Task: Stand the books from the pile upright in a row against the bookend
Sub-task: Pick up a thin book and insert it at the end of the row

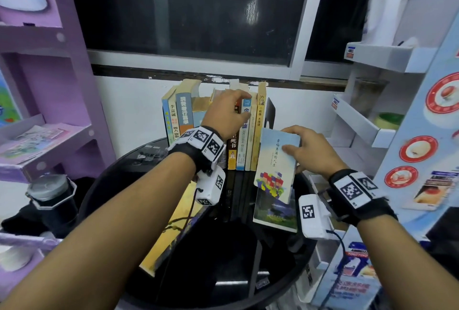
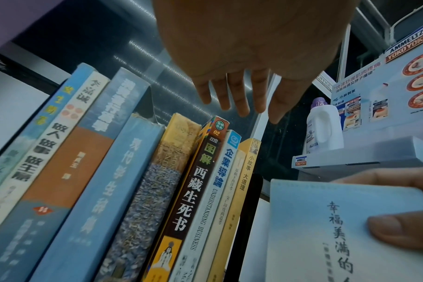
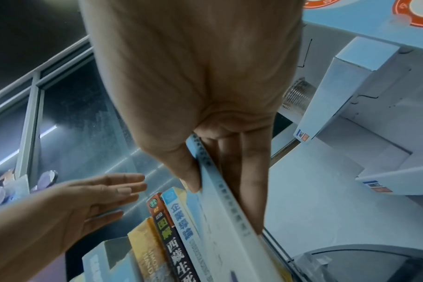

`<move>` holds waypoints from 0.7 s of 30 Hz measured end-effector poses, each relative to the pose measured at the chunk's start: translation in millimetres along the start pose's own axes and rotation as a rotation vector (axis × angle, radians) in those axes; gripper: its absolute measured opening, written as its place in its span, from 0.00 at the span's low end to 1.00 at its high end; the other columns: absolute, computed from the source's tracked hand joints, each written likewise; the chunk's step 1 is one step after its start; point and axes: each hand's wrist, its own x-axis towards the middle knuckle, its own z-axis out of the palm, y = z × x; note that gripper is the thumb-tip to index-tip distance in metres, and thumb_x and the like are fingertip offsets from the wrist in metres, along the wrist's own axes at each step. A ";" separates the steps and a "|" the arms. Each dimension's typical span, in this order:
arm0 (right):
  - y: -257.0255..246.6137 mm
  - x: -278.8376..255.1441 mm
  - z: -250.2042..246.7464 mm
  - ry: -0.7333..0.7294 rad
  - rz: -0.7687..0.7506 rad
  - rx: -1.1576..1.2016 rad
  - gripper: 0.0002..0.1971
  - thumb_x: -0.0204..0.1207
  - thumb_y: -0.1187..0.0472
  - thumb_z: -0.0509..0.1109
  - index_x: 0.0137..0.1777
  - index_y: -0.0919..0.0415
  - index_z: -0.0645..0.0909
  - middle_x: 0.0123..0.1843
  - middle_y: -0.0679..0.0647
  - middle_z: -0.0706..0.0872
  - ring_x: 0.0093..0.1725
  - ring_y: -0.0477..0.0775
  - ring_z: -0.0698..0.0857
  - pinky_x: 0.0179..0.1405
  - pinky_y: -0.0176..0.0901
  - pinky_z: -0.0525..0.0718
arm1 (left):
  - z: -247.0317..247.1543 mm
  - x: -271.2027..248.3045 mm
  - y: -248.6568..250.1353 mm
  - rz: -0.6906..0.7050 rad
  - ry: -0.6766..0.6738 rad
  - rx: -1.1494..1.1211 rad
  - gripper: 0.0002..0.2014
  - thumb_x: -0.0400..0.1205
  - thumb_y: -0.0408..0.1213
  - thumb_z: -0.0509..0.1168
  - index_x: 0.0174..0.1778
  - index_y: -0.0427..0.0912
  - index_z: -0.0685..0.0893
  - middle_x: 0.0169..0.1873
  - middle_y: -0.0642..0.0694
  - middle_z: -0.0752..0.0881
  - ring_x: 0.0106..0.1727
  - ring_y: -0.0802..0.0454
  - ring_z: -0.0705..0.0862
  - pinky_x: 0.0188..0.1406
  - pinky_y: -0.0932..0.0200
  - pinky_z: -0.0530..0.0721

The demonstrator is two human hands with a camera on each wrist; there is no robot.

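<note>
- The right hand [image 1: 308, 153] grips a light blue book [image 1: 278, 163], thumb on the front cover and fingers [image 3: 244, 177] behind it, holding it tilted above the round black table [image 1: 119, 185], just in front of the black bookend [image 1: 270, 113].
- The left hand [image 1: 227, 111] is held open with fingers [image 2: 239, 95] straight, at the tops of the standing books; whether it touches them is hard to tell.
- A row of books [image 1: 211, 123] stands upright on the table, its right end against the bookend.
- Beneath the held book, one green-covered book [image 1: 275, 213] lies flat on the table.
- A yellow book [image 1: 171, 230] lies flat under the left forearm.
- A purple shelf unit [image 1: 49, 86] stands to the left, a white display shelf [image 1: 372, 123] to the right.
</note>
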 end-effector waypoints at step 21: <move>13.3 52.3 43.2 0.196 0.008 -0.210 0.19 0.83 0.59 0.63 0.73 0.54 0.73 0.55 0.66 0.86 0.53 0.68 0.85 0.52 0.55 0.86 | 45.5 45.9 -19.9 0.084 -0.015 0.270 0.28 0.80 0.50 0.65 0.78 0.55 0.69 0.79 0.49 0.69 0.82 0.47 0.58 0.81 0.40 0.55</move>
